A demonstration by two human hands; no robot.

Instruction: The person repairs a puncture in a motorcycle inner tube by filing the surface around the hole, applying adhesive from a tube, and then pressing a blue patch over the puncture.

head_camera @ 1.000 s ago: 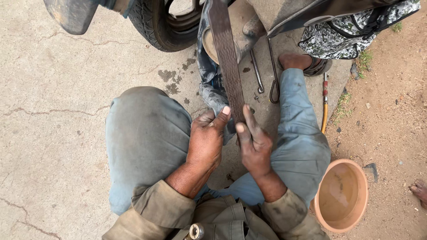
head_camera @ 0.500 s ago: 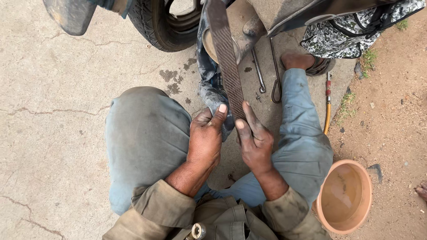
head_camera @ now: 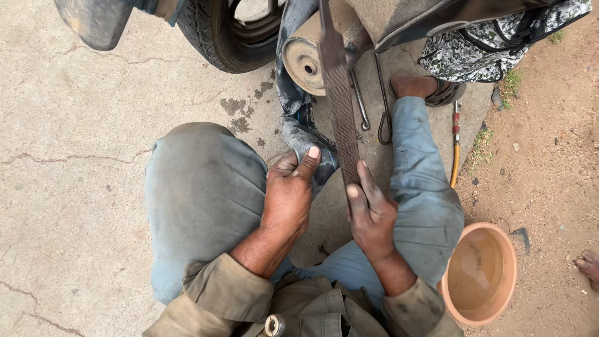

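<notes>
I squat over a concrete floor, my knees in grey-blue trousers to either side. My left hand (head_camera: 289, 196) grips a dark, limp rubber inner tube (head_camera: 298, 118), thumb pressed on its folded end. My right hand (head_camera: 370, 213) holds the near end of a long flat rasp-like metal file (head_camera: 337, 81), fingers laid along its rough face. The file runs up past a short grey cylinder (head_camera: 304, 59) lying on the ground, and the tube drapes down beside that cylinder.
A black tyre (head_camera: 215, 37) stands at the top. Two thin metal tyre levers (head_camera: 371, 100) lie near my sandalled foot (head_camera: 424, 87). A terracotta bowl (head_camera: 480, 271) with murky water sits at the right, a screwdriver (head_camera: 456, 146) beyond it. Someone's toes (head_camera: 588, 265) show at far right.
My hands and the file keep almost the same pose; the camera view has shifted slightly, and my right fingers have slid a little along the file.
</notes>
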